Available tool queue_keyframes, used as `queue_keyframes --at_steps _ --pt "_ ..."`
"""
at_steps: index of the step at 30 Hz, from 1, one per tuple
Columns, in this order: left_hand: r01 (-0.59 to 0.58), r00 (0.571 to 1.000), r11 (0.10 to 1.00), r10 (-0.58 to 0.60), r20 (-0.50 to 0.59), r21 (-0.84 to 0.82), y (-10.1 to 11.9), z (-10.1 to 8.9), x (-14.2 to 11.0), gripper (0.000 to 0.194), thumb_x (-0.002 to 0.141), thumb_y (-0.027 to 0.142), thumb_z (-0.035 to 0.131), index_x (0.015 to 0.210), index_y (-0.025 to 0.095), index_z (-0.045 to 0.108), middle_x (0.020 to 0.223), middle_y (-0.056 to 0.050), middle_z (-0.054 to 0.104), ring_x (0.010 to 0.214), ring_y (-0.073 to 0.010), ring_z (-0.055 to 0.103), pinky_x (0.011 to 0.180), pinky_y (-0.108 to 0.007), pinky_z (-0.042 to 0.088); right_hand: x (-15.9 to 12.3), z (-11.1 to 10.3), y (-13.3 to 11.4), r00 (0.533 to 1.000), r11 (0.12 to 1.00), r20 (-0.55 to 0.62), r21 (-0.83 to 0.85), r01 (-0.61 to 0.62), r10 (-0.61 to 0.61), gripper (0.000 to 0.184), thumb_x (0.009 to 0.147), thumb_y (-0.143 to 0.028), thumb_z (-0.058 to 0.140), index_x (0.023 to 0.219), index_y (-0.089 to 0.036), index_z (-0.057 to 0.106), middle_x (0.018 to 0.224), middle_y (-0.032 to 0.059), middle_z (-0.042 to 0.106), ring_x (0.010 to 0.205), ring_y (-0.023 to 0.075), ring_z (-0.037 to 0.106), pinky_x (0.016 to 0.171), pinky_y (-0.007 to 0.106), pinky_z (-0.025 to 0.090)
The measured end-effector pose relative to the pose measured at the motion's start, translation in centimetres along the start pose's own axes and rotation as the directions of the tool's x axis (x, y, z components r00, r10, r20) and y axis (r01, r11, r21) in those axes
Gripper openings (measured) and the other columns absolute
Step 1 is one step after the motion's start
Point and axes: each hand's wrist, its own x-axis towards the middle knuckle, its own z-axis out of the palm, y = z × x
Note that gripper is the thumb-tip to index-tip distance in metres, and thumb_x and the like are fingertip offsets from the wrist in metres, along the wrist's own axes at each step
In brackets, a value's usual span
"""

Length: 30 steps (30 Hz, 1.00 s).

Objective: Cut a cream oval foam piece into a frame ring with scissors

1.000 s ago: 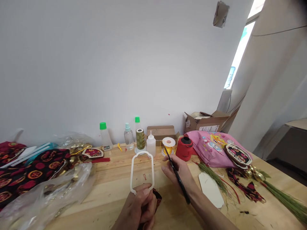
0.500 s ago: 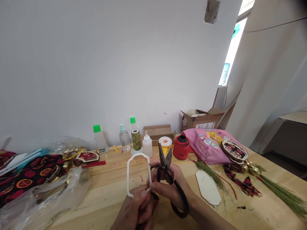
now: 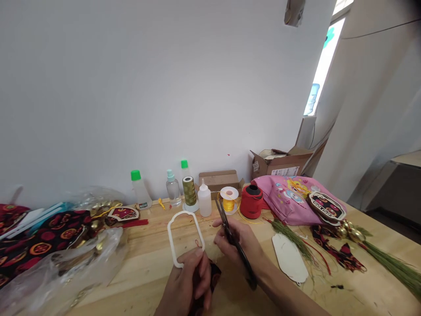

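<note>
My left hand is closed on the lower right side of a thin white frame with an open middle. Dark red-patterned fabric hangs out beneath its fingers; whether the hand grips it too is hard to see. In my right hand is a pair of black-handled scissors, blades pointing up and away, seen nearly edge-on. The two hands are apart. A small red thread loop shows at the frame's inner right edge.
Along the wall stand a white squeeze bottle, a green thread cone, a yellow cord spool and a red thread cone. To the right lie a white panel and a pink bag. Plastic-wrapped pieces lie left.
My right hand has drawn away from the frame to the right, and the scissors have turned edge-on. The frame in my left hand has tilted left. The view has shifted slightly.
</note>
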Motion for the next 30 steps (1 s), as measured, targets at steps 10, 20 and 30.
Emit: queue_keyframes --at_steps 10,20,30 --pt "-0.124 0.989 0.991 0.118 -0.091 -0.059 0.2 -1.1 0.7 0.034 0.081 0.038 0.029 0.055 0.019 0.039 0.037 0.009 0.035 0.030 -0.0070 0.039 0.035 -0.018 0.033 -0.7 -0.1 1.3 0.990 0.746 0.122 -0.652 0.134 -0.071 0.031 0.057 -0.010 0.051 0.085 -0.023 0.054 0.077 0.0012 0.049 0.070 0.0149 0.045 0.059 0.023 0.033" --pt "-0.042 0.991 0.999 0.043 -0.125 0.013 0.2 -0.4 0.5 0.039 0.076 0.039 0.036 0.042 0.019 0.036 0.034 0.008 0.034 0.026 -0.0064 0.037 0.033 -0.018 0.029 -0.5 0.6 1.7 0.991 0.564 0.085 -0.826 0.012 0.104 0.016 0.063 -0.016 0.052 0.077 -0.021 0.052 0.077 0.0015 0.047 0.064 0.0137 0.047 0.053 0.022 0.026" --pt "0.018 0.999 0.985 -0.024 -0.035 -0.174 0.1 0.6 -0.3 0.041 0.074 0.046 0.039 0.044 0.018 0.045 0.038 0.003 0.044 0.046 -0.0137 0.054 0.058 -0.026 0.045 0.0 -0.9 1.9 0.998 0.622 0.004 -0.782 -0.033 0.058 0.017 0.065 -0.015 0.049 0.080 -0.022 0.051 0.078 0.0008 0.047 0.069 0.0133 0.048 0.055 0.020 0.027"
